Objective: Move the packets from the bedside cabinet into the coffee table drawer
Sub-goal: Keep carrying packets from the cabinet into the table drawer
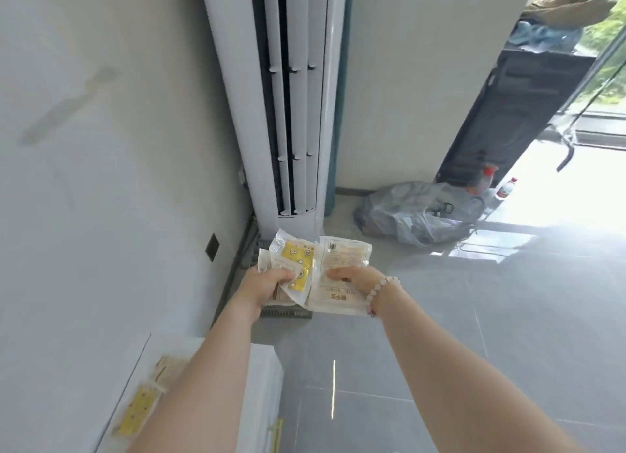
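Nearest, at the lower left, the white top of the bedside cabinet [261, 361] carries two packets lying flat, partly behind the left forearm: a yellow packet [137, 412] and, just beyond it, a pale packet [169, 368], blurred. Both bare forearms reach forward over the grey tiled floor [440, 351].

The left hand [267, 283] has its fingers curled round a fanned bunch of yellow-printed packets [294, 253] — clear wrappers with yellow panels and star marks — which stand up above the fist. The right hand [355, 280], with a bead bracelet [382, 285] at the wrist, pinches white packets [342, 298] between thumb and fingers; one spreads below the hand and another rises above it. The two bunches touch and overlap in the middle, held in the air well clear of the cabinet top.

Under the hands a grey slatted crate [288, 313] sits on the floor against the wall, and a dark wall socket [212, 247] shows to its left. Behind stands a tall white floor air conditioner [298, 97] with vertical louvres. To its right a crumpled plastic bag [413, 212] lies on the floor, near two red-capped bottles [506, 186] — beside a dark cabinet [515, 114] with cloth heaped on top. Bright light falls from the window at far right.
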Demonstrator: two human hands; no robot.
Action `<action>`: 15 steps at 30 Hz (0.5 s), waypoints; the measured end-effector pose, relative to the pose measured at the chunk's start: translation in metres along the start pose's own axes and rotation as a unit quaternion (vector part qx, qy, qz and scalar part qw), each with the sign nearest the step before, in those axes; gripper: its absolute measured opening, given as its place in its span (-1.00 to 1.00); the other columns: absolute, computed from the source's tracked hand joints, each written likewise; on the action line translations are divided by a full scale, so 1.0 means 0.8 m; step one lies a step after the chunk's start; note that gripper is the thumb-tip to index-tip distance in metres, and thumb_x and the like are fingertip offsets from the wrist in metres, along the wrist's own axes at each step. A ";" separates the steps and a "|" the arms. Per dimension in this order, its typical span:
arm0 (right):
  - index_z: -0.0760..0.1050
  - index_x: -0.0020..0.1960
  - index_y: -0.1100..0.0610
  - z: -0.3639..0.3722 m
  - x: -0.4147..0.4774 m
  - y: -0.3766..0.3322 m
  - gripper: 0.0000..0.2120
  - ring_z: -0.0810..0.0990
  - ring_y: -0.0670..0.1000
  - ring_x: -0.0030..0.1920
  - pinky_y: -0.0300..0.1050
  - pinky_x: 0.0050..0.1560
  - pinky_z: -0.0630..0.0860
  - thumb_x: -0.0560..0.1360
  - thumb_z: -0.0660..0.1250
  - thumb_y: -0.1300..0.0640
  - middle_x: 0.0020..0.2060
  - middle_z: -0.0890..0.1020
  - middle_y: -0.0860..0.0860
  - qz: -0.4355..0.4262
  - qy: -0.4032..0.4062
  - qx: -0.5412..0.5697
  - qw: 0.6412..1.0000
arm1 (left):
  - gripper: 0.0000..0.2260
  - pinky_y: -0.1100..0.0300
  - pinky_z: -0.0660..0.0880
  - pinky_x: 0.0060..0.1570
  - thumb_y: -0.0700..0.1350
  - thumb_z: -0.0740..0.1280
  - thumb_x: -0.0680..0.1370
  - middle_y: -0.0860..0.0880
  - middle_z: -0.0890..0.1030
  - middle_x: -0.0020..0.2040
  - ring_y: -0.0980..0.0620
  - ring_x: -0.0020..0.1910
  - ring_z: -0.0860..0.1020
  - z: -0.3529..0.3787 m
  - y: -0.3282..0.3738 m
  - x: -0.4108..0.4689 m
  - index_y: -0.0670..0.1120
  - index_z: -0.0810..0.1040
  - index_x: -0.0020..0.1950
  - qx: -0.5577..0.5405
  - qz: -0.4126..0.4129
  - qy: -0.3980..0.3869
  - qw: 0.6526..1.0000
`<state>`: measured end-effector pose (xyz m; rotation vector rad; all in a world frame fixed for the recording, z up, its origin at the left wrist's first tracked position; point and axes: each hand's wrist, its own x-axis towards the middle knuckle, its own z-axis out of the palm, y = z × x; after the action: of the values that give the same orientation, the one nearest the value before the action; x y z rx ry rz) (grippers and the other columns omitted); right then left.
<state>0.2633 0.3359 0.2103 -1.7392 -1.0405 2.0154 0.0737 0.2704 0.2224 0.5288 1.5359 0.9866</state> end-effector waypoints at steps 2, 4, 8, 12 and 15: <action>0.59 0.11 0.12 -0.036 -0.010 0.004 -0.50 0.69 0.10 -0.03 0.11 0.12 0.57 0.19 0.55 0.06 -0.06 0.71 0.06 -0.007 0.013 0.021 1.000 | -0.86 -0.03 0.56 0.05 -0.29 0.39 0.45 -0.12 0.67 -0.02 -0.12 -0.04 0.64 0.036 0.006 0.005 -0.13 0.62 -0.02 0.021 0.000 -0.023 1.000; 0.59 0.10 0.13 -0.076 -0.021 0.009 -0.54 0.69 0.10 -0.04 0.11 0.11 0.58 0.23 0.55 0.09 -0.06 0.71 0.07 -0.014 0.032 0.048 0.998 | -0.85 -0.01 0.56 0.02 -0.29 0.38 0.46 -0.13 0.67 -0.02 -0.12 -0.04 0.63 0.077 0.012 0.005 -0.14 0.60 0.00 0.035 0.001 -0.045 0.998; 0.58 0.12 0.13 -0.155 -0.053 0.023 -0.47 0.69 0.09 -0.05 0.10 0.10 0.58 0.18 0.57 0.08 -0.06 0.71 0.07 -0.024 0.067 0.097 0.993 | -0.85 0.03 0.56 -0.01 -0.31 0.36 0.48 -0.13 0.66 -0.03 -0.10 -0.07 0.63 0.166 0.019 -0.002 -0.16 0.59 0.02 0.060 0.006 -0.089 0.994; 0.61 0.06 0.09 -0.240 -0.088 0.050 -0.38 0.69 0.11 -0.05 0.18 0.14 0.55 0.00 0.59 0.01 -0.11 0.72 0.05 -0.033 0.110 0.134 0.984 | -0.85 0.08 0.59 -0.10 -0.32 0.36 0.47 -0.11 0.67 -0.08 -0.06 -0.17 0.64 0.264 0.017 -0.014 -0.17 0.60 0.02 0.084 0.003 -0.140 0.987; 0.61 0.04 0.10 -0.299 -0.123 0.072 -0.49 0.70 0.11 -0.09 0.14 0.09 0.57 0.10 0.58 0.04 -0.12 0.72 0.06 -0.042 0.145 0.169 0.974 | -0.80 0.15 0.61 -0.22 -0.32 0.37 0.45 -0.09 0.68 -0.14 0.00 -0.28 0.66 0.335 0.009 -0.027 -0.21 0.61 0.06 0.109 0.011 -0.176 0.978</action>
<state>0.5252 0.3132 0.2411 -1.7048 -0.6260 1.7002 0.3328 0.3358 0.2496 0.8301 1.3252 0.6988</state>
